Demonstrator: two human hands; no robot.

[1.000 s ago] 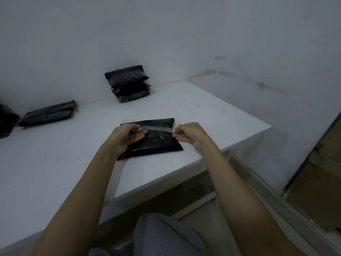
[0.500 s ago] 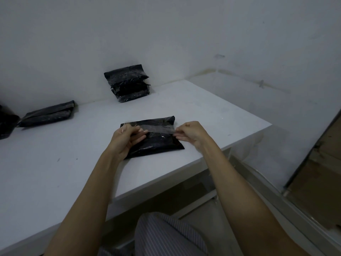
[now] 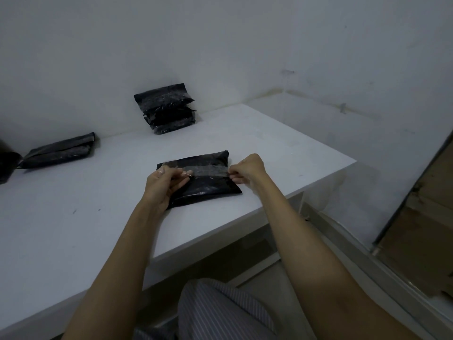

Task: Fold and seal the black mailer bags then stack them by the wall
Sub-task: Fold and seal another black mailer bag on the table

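Since a second ago, both hands lowered the clear strip onto the mailer bag at bench centre. Left hand pinches its 9 o'clock end, right hand its 3 o'clock end; finished stack lies at 11 o'clock.

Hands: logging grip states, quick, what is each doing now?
Left hand: pinches the clear strip on the mailer bag.
Right hand: pinches the strip's other end.

No writing, label, brand, number or sign can be read anywhere here. The black mailer bags and the white table carry no legible print, and the wall behind them is bare of lettering.
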